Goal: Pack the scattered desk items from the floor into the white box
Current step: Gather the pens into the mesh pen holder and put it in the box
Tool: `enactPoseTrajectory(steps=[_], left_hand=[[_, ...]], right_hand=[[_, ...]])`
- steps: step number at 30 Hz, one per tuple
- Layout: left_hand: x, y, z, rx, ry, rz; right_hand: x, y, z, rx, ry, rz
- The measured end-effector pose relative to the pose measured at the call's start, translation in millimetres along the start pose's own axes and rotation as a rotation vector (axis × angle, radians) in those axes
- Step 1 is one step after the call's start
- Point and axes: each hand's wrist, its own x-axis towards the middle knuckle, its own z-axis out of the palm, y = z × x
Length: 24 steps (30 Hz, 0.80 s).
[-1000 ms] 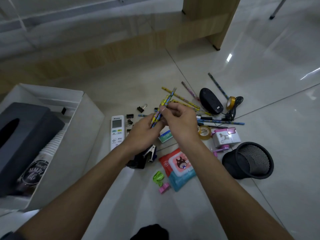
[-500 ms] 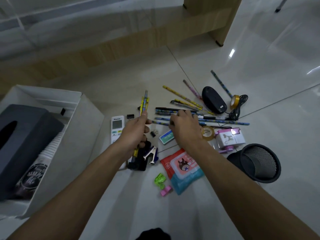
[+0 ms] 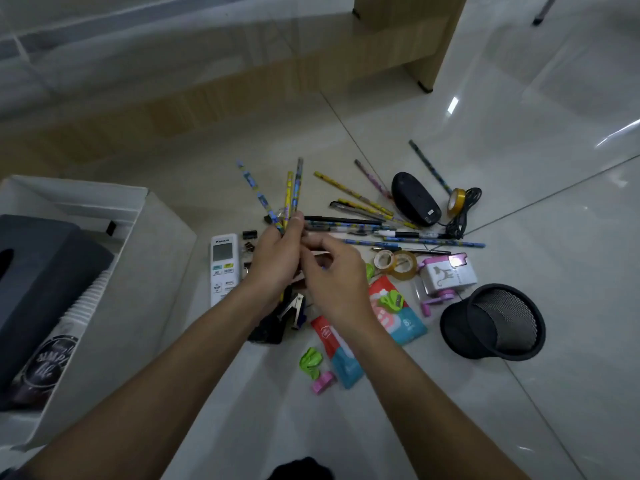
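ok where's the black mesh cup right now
In the head view the black mesh cup lies tipped on its side on the floor at the far right, just below the pink and white sharpener.

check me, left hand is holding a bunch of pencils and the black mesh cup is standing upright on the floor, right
Not quite. The left hand does hold the pencils, but the head view shows the black mesh cup lying on its side on the floor, not upright.

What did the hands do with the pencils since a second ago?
Half a second ago the right hand was down among the pens on the floor; now it has come back up to the left hand, adding a blue pencil. The left hand's bunch of pencils has grown to three, fanned upward. The box, remote, mouse and mesh cup stayed put.
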Motion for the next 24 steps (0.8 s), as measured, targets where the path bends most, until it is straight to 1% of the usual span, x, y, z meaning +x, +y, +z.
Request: enactPoseTrajectory(steps=[2,4,7,9,10,12,14,15,16,18,19,21,24], left_hand=[[-1.7,-0.8,3.7,0.059,0.017,0.039],[-4.6,-4.7,2.3,0.229,-0.019,0.156],[-15.6,-7.2,2.2,0.634,-0.251,0.333],[-27.8,-6.8,10.8,0.809,-0.351,0.428],[-32.5,-6.1,15.8,0.834,-0.376,0.457],[-39.9,0.5,21.2,0.784,-0.431,0.429],[-44.8,5.7,24.1,0.617,-0.499,0.345],[-47.5,9.3,25.4,0.505,-0.499,0.309],[-48.3,11.8,26.9,0.397,-0.468,0.285],[-45.8,14.9,31.4,0.239,-0.347,0.249],[-42.7,15.0,34.3,0.201,-0.296,0.235],[-39.9,13.7,42.5,0.18,-0.266,0.216],[-48.8,10.6,62.7,0.218,-0.342,0.188]], right_hand=[[-10.3,-0.7,-6.6,-0.004,0.022,0.05],[-11.5,-2.7,-19.4,0.113,0.07,0.172],[1.4,-3.2,-32.5,0.391,0.072,0.377],[7.8,-4.8,-34.0,0.51,0.059,0.538],[8.3,-6.6,-35.7,0.562,0.08,0.598],[7.9,-7.2,-40.8,0.695,0.203,0.64],[3.8,-10.1,-52.8,0.803,0.359,0.604],[1.2,-12.6,-60.7,0.847,0.436,0.569],[-1.3,-15.5,-69.8,0.878,0.509,0.51],[-7.4,-29.9,-91.1,0.914,0.634,0.319],[-11.7,-39.6,-103.1,0.91,0.686,0.216],[-23.4,-59.5,-131.7,0.85,0.783,0.045],[-43.7,-75.1,-173.4,0.698,0.956,-0.153]])
